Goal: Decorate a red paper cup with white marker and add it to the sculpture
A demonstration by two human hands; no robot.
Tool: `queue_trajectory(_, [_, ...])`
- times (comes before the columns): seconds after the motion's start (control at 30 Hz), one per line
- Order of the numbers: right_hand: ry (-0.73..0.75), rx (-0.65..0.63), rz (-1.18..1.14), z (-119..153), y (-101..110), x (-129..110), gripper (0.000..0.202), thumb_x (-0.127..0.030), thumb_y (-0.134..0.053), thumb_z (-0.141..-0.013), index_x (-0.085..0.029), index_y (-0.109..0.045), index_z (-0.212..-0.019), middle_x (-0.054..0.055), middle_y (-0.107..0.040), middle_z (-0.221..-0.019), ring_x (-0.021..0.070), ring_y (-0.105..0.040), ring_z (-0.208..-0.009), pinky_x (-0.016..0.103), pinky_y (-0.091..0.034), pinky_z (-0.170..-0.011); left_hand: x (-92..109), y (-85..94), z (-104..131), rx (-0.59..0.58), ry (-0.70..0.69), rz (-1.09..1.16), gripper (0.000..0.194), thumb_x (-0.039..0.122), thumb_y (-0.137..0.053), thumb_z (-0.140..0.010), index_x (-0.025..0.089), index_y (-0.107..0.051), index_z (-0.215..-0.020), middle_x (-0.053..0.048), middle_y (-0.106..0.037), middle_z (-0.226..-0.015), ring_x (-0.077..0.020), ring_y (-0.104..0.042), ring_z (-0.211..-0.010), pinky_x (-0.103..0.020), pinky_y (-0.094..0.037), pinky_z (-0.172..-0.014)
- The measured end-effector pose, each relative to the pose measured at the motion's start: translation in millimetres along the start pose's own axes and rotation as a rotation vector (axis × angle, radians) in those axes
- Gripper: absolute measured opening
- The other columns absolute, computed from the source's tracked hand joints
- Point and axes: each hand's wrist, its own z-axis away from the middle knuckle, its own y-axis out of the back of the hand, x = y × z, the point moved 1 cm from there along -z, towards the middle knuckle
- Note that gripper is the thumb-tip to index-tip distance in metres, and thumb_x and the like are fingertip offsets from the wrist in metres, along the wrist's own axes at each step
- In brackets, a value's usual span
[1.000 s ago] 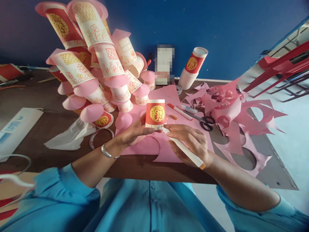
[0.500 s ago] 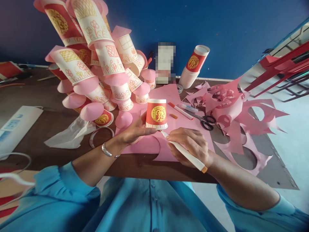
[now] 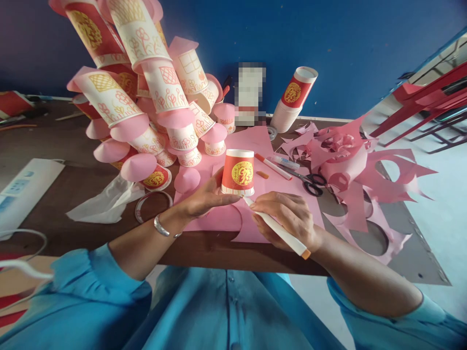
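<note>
Gripped in my left hand point(image 3: 204, 197) is a red paper cup point(image 3: 238, 172) with a gold emblem and white bands at both ends. Short strokes show along its lower white band. My right hand point(image 3: 286, 218) is closed around a white marker point(image 3: 279, 231) with an orange end, its tip at the cup's lower edge. Pink paper sheets point(image 3: 260, 138) lie under both hands. An orange marker cap point(image 3: 262, 175) and a second marker point(image 3: 274, 167) rest just beyond the cup.
Decorated cups with pink cone roofs point(image 3: 168, 90) are stacked at the left. Scissors point(image 3: 310, 182) and pink paper scraps point(image 3: 350, 165) lie to the right. Behind stands a stack of cups point(image 3: 297, 92). A tape roll point(image 3: 144, 206) and thin white sheet point(image 3: 109, 199) lie left of my hand.
The cup has shifted slightly right and turned a little in my left hand. The marker tip stays at its lower edge, and more short strokes show on the lower band.
</note>
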Motion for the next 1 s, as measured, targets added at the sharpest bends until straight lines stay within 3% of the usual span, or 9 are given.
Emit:
queue_trajectory(0.13, [-0.006, -0.01, -0.005, 0.9, 0.1, 0.3, 0.028, -0.009, -0.067, -0.096, -0.018, -0.065, -0.122, 0.003, -0.08, -0.089, 0.0201, -0.082, -0.082, 0.031, -0.071, -0.072, 0.2, -1.0, -0.2, -0.018, -0.043, 0.007, 0.07, 0.034, -0.089, -0.088, 0.03, -0.061, -0.152, -0.012, -0.076, -0.137, -0.0327, -0.072, -0.127, -0.05, -0.055, -0.114])
queue_trajectory(0.4, [-0.018, -0.023, 0.002, -0.3, -1.9, -1.1, 0.021, -0.011, -0.067, -0.098, -0.018, -0.065, -0.117, 0.004, -0.08, -0.089, 0.0199, -0.082, -0.082, 0.03, -0.071, -0.072, 0.3, 3.6, 1.1, 0.012, -0.014, -0.094, 0.073, 0.034, -0.09, -0.086, 0.03, -0.061, -0.153, -0.012, -0.074, -0.147, -0.0383, -0.064, -0.142, -0.053, -0.054, -0.115])
queue_trajectory(1.0, [-0.032, -0.007, 0.063, -2.0, -1.0, -0.9, 0.015, -0.009, -0.067, -0.099, -0.016, -0.065, -0.112, 0.005, -0.08, -0.088, 0.0185, -0.082, -0.081, 0.027, -0.068, -0.073, 0.3, 2.0, -0.6, -0.022, -0.045, -0.01, 0.059, 0.029, -0.091, -0.085, 0.028, -0.068, -0.14, -0.008, -0.079, -0.123, -0.0285, -0.074, -0.113, -0.043, -0.059, -0.102])
